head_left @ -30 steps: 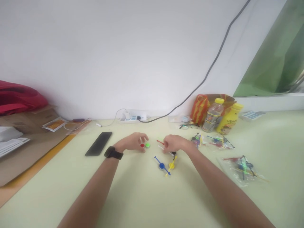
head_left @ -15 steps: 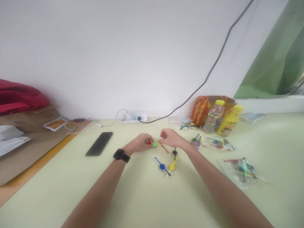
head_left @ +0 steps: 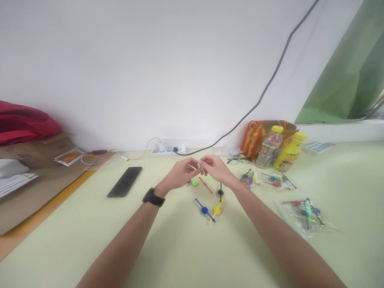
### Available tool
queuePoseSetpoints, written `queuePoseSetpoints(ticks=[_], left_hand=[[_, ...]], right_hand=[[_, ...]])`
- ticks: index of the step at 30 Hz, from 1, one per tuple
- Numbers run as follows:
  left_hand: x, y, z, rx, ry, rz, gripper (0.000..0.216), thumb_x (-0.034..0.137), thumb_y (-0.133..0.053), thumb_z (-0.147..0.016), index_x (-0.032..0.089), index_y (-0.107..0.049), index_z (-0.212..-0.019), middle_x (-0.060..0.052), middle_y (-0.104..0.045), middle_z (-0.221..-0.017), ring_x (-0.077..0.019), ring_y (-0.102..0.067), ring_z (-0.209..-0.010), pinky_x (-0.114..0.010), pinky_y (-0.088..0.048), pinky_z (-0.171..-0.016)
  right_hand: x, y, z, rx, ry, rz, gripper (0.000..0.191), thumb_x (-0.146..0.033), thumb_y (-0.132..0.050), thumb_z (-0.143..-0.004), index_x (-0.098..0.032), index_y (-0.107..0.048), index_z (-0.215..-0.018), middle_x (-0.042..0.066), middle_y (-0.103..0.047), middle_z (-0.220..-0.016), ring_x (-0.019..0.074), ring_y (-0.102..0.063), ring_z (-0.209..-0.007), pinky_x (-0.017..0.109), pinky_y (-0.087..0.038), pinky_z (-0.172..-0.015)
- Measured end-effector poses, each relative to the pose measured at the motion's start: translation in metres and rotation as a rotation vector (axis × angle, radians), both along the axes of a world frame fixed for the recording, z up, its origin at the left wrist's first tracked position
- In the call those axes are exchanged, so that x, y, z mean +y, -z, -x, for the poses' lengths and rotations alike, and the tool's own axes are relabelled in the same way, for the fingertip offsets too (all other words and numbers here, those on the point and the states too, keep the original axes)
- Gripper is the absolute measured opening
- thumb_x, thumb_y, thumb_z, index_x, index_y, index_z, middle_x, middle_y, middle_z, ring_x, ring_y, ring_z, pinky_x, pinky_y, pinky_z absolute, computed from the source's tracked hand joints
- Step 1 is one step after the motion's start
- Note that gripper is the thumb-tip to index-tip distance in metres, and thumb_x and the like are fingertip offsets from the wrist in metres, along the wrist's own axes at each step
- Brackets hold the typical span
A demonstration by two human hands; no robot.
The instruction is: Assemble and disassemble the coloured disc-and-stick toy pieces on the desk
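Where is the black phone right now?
The phone lies flat on the table, left of the left hand and in front of the power strip.

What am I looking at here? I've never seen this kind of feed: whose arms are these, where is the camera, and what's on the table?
The camera sits on a person's head, looking forward and down, so both bare arms are their own. The left hand, with a dark watch on its wrist, and the right hand meet above the pale table, pinching a thin white stick between them. Below lie small green and red discs, a red stick, and blue and yellow spinner-like pieces. A black phone lies left; two bottles and bags of parts are right.
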State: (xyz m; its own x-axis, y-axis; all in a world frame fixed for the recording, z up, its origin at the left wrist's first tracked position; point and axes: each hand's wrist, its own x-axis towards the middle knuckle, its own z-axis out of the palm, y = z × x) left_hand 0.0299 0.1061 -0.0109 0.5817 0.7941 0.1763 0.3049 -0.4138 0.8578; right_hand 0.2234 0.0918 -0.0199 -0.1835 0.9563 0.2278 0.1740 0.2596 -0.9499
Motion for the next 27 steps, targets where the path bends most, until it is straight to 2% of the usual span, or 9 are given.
queuePoseSetpoints(ticks=[3, 7, 10, 13, 17, 20, 24, 27], left_hand=[[-0.001, -0.001, -0.001, -0.023, -0.015, -0.109, 0.027, 0.042, -0.068, -0.093, 0.018, -0.068, -0.105, -0.009, -0.077, -0.101, -0.0214, -0.075, -0.091, -0.034, -0.061, -0.082], [-0.004, -0.005, -0.002, -0.01, -0.014, -0.226, 0.025, 0.04, -0.067, -0.095, 0.019, -0.068, -0.107, -0.007, -0.077, -0.105, -0.0194, -0.074, -0.09, -0.034, -0.061, -0.088], [-0.007, -0.009, -0.004, -0.004, -0.01, -0.257, 0.026, 0.041, -0.068, -0.094, 0.018, -0.069, -0.107, -0.007, -0.077, -0.105, -0.0192, -0.074, -0.089, -0.033, -0.061, -0.087], [-0.007, -0.011, -0.005, -0.008, -0.028, -0.284, 0.028, 0.044, -0.069, -0.093, 0.018, -0.07, -0.105, -0.008, -0.077, -0.103, -0.0198, -0.074, -0.089, -0.033, -0.062, -0.088], [-0.006, -0.011, -0.004, -0.035, -0.05, -0.295, 0.032, 0.042, -0.066, -0.095, 0.018, -0.069, -0.115, -0.009, -0.078, -0.102, -0.02, -0.075, -0.088, -0.034, -0.063, -0.086], [-0.008, -0.011, -0.006, -0.027, -0.049, -0.291, 0.032, 0.041, -0.064, -0.096, 0.018, -0.069, -0.119, -0.008, -0.079, -0.1, -0.0199, -0.075, -0.088, -0.032, -0.063, -0.083], [-0.013, -0.015, -0.009, 0.0, -0.036, -0.303, 0.027, 0.038, -0.062, -0.097, 0.018, -0.073, -0.111, -0.007, -0.078, -0.1, -0.0188, -0.075, -0.087, -0.029, -0.062, -0.081], [-0.014, -0.02, -0.008, 0.012, -0.034, -0.317, 0.023, 0.036, -0.063, -0.095, 0.017, -0.074, -0.102, -0.007, -0.077, -0.097, -0.0176, -0.073, -0.082, -0.027, -0.061, -0.076]], right_hand=[[-0.003, -0.004, 0.002, 0.076, 0.004, 0.062, 0.015, -0.03, -0.069, -0.086, -0.02, -0.06, -0.092, 0.0, -0.07, -0.074, 0.0137, -0.064, -0.064, 0.027, -0.053, -0.063], [-0.002, -0.003, 0.001, 0.154, 0.045, 0.206, 0.03, -0.027, -0.072, -0.085, -0.021, -0.059, -0.111, 0.001, -0.073, -0.085, 0.015, -0.067, -0.073, 0.029, -0.055, -0.071], [0.0, -0.002, -0.003, 0.185, -0.033, 0.239, 0.026, -0.032, -0.074, -0.084, -0.019, -0.066, -0.104, 0.004, -0.073, -0.09, 0.0156, -0.068, -0.079, 0.029, -0.054, -0.075], [0.002, -0.001, -0.005, 0.245, -0.104, 0.256, 0.024, -0.036, -0.077, -0.081, -0.019, -0.069, -0.096, 0.002, -0.071, -0.086, 0.0141, -0.065, -0.077, 0.029, -0.053, -0.076], [0.0, -0.005, -0.007, 0.32, -0.156, 0.266, 0.025, -0.033, -0.076, -0.079, -0.021, -0.067, -0.1, 0.0, -0.07, -0.083, 0.0124, -0.061, -0.071, 0.029, -0.053, -0.076], [-0.001, -0.007, -0.008, 0.319, -0.145, 0.278, 0.017, -0.028, -0.071, -0.078, -0.02, -0.065, -0.093, 0.001, -0.07, -0.081, 0.0138, -0.063, -0.074, 0.029, -0.053, -0.076], [-0.002, -0.006, -0.006, 0.262, -0.15, 0.272, 0.007, -0.023, -0.064, -0.074, -0.02, -0.059, -0.078, 0.0, -0.067, -0.075, 0.0139, -0.063, -0.072, 0.027, -0.051, -0.072], [-0.003, -0.004, -0.004, 0.252, -0.191, 0.257, 0.01, -0.022, -0.063, -0.073, -0.02, -0.057, -0.081, -0.001, -0.065, -0.074, 0.0136, -0.062, -0.071, 0.026, -0.049, -0.069]])
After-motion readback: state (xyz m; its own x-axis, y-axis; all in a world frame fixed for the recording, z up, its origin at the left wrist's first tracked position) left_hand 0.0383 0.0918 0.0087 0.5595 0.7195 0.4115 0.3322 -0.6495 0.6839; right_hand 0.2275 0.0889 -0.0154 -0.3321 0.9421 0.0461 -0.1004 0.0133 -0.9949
